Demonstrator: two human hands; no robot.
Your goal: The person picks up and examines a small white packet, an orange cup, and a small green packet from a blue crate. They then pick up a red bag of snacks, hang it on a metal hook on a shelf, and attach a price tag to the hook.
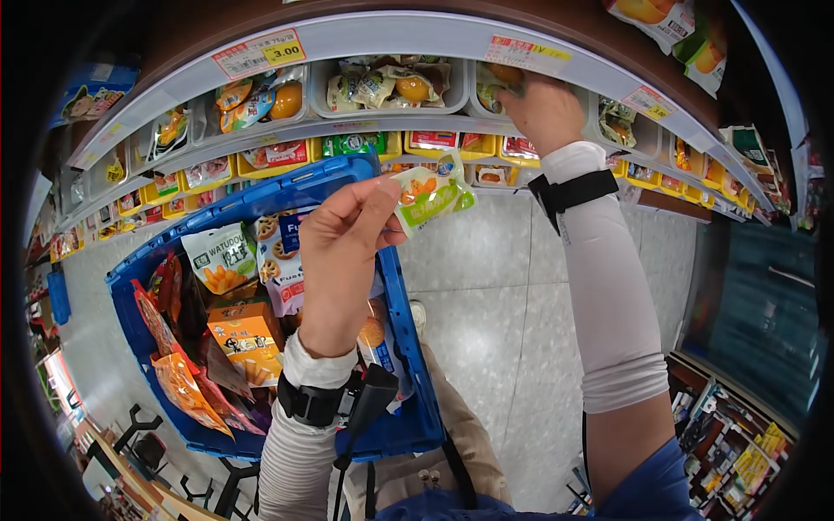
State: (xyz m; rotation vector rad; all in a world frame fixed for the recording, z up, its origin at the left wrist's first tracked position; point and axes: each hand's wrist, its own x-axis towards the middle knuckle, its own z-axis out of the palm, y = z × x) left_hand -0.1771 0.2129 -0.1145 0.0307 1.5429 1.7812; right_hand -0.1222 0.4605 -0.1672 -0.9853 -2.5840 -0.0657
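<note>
Between the thumb and fingers of my left hand (352,230) is a small green-and-white snack packet (434,198), pinched by its left end above the basket's right edge. My right hand (549,113) reaches into a clear plastic bin (478,108) on the shelf, which holds small wrapped snacks. Its fingertips are mostly hidden under the shelf's price strip, so I cannot make out a grip. Beneath my left arm is a blue basket (402,347) holding a Watudou bag (221,258), an orange snack box (246,343), a Fusito cookie bag (280,252) and several other packets.
A price rail (417,42) with labels runs above the row of clear bins. Lower down, yellow bins (208,172) hold more packets. Grey floor tiles (495,260) show right of the basket. At the far right is a dark glass-fronted unit (747,304).
</note>
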